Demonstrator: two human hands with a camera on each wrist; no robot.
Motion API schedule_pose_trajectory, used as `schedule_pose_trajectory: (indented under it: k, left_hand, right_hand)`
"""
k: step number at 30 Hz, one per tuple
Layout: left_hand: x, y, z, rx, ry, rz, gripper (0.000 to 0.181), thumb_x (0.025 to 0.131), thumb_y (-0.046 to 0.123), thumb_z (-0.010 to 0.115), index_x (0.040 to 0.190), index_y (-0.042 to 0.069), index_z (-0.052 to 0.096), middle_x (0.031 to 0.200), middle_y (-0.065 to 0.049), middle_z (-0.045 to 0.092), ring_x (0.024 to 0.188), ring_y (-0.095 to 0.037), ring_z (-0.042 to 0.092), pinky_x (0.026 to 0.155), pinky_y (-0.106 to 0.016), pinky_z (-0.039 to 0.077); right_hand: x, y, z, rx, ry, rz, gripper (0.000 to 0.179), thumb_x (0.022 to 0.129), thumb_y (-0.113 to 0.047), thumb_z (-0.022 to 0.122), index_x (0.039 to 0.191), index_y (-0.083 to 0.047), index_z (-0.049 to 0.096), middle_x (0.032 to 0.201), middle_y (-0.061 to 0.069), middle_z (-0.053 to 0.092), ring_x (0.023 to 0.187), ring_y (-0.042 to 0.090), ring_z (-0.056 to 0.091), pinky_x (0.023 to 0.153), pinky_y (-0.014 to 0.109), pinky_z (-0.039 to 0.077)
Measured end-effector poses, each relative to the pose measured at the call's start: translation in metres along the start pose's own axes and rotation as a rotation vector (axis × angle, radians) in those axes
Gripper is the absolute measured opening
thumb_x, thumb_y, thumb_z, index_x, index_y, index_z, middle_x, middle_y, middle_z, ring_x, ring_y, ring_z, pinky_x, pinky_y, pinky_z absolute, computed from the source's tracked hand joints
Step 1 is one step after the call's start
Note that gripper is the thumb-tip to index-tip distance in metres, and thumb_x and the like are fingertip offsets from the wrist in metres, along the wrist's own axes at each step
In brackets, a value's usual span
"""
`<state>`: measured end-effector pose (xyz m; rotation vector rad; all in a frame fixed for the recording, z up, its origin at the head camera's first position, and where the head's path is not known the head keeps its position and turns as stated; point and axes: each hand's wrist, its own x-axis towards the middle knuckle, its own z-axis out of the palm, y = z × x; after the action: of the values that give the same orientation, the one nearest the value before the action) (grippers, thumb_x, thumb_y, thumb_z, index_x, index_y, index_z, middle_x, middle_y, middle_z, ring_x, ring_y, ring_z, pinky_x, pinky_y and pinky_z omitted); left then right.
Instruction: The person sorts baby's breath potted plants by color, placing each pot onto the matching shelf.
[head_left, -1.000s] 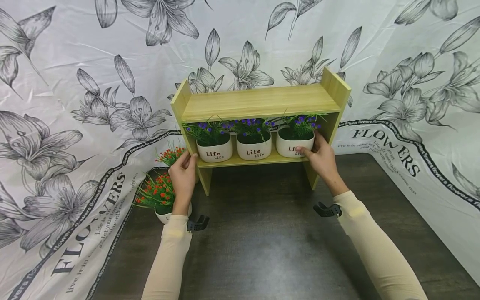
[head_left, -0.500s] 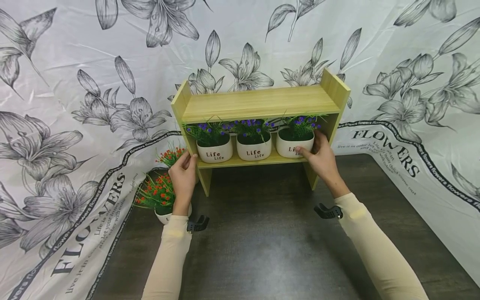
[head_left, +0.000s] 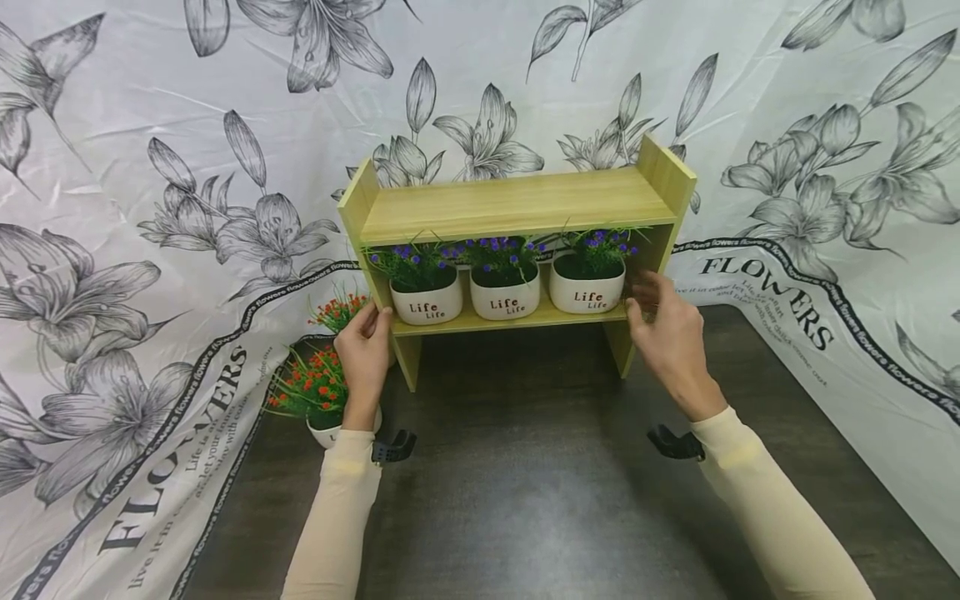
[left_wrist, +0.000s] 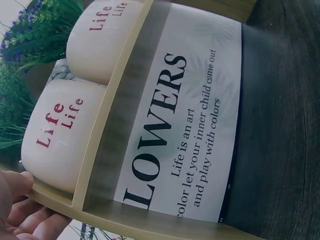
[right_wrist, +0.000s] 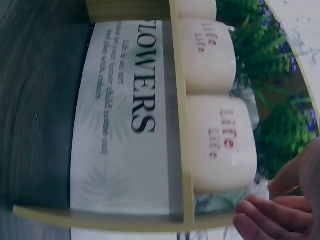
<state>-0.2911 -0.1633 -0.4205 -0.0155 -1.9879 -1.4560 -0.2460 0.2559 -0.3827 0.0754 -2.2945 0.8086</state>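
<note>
A light wooden desktop shelf point(head_left: 517, 200) stands against the back cloth, bearing a left pot point(head_left: 427, 306), a middle pot point(head_left: 505, 300) and a right pot point(head_left: 587, 287) on its lower board. All three are white, marked "Life", with purple-flowered artificial plants. My left hand point(head_left: 363, 354) pinches the front edge of the shelf's left side panel point(left_wrist: 60, 202), thumb inside and fingers outside. Off the right pot, my right hand point(head_left: 670, 342) hovers by the right side panel point(head_left: 663, 250) with fingers loosely bent and nothing held. Whether its fingertips touch the panel, I cannot tell.
Two pots of red flowers stand left of the shelf: a nearer one point(head_left: 322, 392), partly behind my left forearm, and a farther one point(head_left: 339, 310), mostly hidden. Dark wood-grain tabletop point(head_left: 517, 483) spreads in front. A flower-printed cloth point(head_left: 247, 225) covers the walls.
My right hand has let go of the right pot and moved right, away from it. The left hand keeps its hold on the left panel; the pots stay in place.
</note>
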Motion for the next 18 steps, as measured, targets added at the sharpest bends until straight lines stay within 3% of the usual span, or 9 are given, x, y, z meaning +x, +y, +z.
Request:
schedule_pose_trajectory:
  k: [4, 7, 13, 16, 18]
  left_hand:
    - [0.001, 0.000, -0.002, 0.002, -0.001, -0.007, 0.031, 0.104, 0.021, 0.073, 0.132, 0.008, 0.077, 0.125, -0.018, 0.077, 0.115, -0.030, 0.077, 0.086, -0.005, 0.055]
    - [0.000, 0.000, -0.004, 0.000, -0.001, -0.011, 0.031, 0.104, 0.020, 0.073, 0.132, 0.007, 0.077, 0.125, -0.019, 0.077, 0.115, -0.030, 0.077, 0.086, -0.004, 0.055]
    - [-0.001, 0.000, -0.004, -0.019, -0.005, -0.018, 0.034, 0.104, 0.020, 0.072, 0.136, 0.008, 0.074, 0.128, -0.019, 0.076, 0.116, -0.031, 0.076, 0.086, -0.005, 0.055]
    - [0.000, 0.000, -0.003, -0.029, -0.008, -0.019, 0.034, 0.104, 0.020, 0.073, 0.135, 0.007, 0.074, 0.129, -0.019, 0.076, 0.116, -0.030, 0.076, 0.086, -0.005, 0.055]
    - [0.000, 0.001, -0.001, -0.034, -0.015, -0.021, 0.033, 0.104, 0.020, 0.073, 0.135, 0.008, 0.075, 0.129, -0.019, 0.076, 0.117, -0.029, 0.076, 0.087, -0.005, 0.055]
  right_hand:
    - [-0.001, 0.016, -0.006, -0.026, 0.115, -0.045, 0.030, 0.102, -0.007, 0.067, 0.130, 0.005, 0.068, 0.104, 0.024, 0.078, 0.082, 0.041, 0.077, 0.073, 0.059, 0.058]
    - [-0.001, 0.030, -0.007, -0.014, 0.117, -0.041, 0.034, 0.102, -0.009, 0.070, 0.133, 0.006, 0.065, 0.111, 0.025, 0.073, 0.087, 0.043, 0.075, 0.076, 0.059, 0.057]
    - [-0.001, 0.053, -0.004, 0.106, -0.105, 0.052, 0.054, 0.110, -0.022, 0.063, 0.154, 0.005, 0.048, 0.146, 0.030, 0.061, 0.125, 0.049, 0.067, 0.099, 0.063, 0.056]
    - [-0.001, 0.059, 0.000, 0.152, -0.199, 0.093, 0.061, 0.113, -0.033, 0.057, 0.162, -0.001, 0.041, 0.154, 0.029, 0.056, 0.134, 0.049, 0.062, 0.107, 0.064, 0.053]
    - [0.000, 0.061, 0.002, 0.162, -0.213, 0.106, 0.061, 0.113, -0.037, 0.054, 0.164, -0.005, 0.041, 0.154, 0.027, 0.057, 0.134, 0.048, 0.063, 0.108, 0.065, 0.052]
